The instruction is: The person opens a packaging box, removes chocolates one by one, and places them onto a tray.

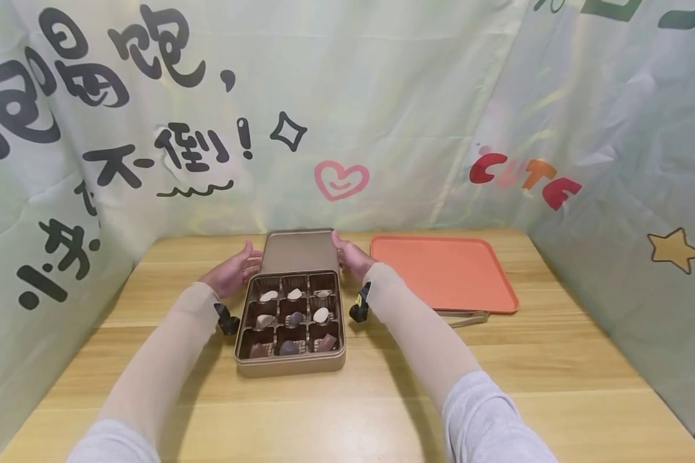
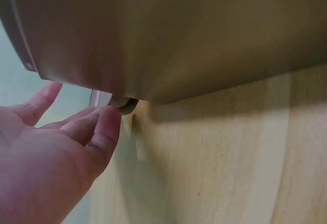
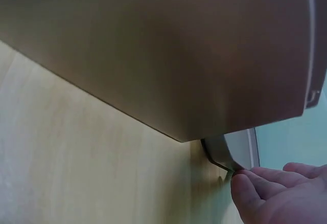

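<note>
A bronze-coloured metal tin (image 1: 292, 368) stands on the table, its divided brown insert holding small white, dark blue and brown pieces like pebbles or chocolates. Behind it lies its turned-back lid (image 1: 300, 252). At the lid's left side is my left hand (image 1: 231, 271), thumb up; in the left wrist view its fingertips (image 2: 108, 121) are at or very close to the lid's edge. On the other side, my right hand (image 1: 353, 258) touches the lid's right edge with its fingers (image 3: 248, 185), which look fairly straight. The tin's wall hides part of the lid in both wrist views.
To the right lies an orange tray (image 1: 440, 273), with metal tongs (image 1: 469, 319) along its front edge. A printed cloth (image 1: 417, 116) hangs behind the wooden table (image 1: 382, 399) and along both its sides.
</note>
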`<control>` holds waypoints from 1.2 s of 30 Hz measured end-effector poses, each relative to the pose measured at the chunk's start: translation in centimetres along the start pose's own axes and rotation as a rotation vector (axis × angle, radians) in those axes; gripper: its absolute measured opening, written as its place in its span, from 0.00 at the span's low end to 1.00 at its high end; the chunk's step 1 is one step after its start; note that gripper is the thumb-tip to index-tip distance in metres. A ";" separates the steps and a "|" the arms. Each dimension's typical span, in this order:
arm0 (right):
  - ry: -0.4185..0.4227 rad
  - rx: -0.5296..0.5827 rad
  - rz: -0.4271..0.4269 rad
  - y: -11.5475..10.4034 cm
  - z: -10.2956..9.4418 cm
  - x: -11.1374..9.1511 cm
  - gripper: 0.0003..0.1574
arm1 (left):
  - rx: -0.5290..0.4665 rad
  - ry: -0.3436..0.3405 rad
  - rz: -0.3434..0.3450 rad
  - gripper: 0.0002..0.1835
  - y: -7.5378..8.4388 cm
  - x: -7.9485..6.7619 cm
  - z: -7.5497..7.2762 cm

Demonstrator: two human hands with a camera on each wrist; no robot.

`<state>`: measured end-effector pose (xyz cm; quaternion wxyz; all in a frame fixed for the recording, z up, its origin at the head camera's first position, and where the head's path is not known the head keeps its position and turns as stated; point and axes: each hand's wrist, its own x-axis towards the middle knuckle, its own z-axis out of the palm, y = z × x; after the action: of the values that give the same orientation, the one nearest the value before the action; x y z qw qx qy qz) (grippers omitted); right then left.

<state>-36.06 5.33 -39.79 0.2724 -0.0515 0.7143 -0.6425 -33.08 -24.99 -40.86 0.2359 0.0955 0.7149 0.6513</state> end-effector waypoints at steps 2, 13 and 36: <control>-0.007 -0.003 -0.012 -0.1 -0.2 -0.1 0.54 | 0.028 -0.009 0.001 0.48 0.1 0.1 0.2; 0.004 -0.009 -0.097 -0.6 -1.5 -1.6 0.46 | 0.196 0.128 0.130 0.37 1.3 -1.4 1.1; 0.296 -0.456 -0.210 -0.6 -6.3 -11.0 0.32 | 0.498 0.334 0.169 0.47 2.6 -11.8 8.3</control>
<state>-29.78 15.48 -35.55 0.0789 -0.0906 0.8631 -0.4906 -19.45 -22.49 -36.19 0.0294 0.1013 0.8709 0.4800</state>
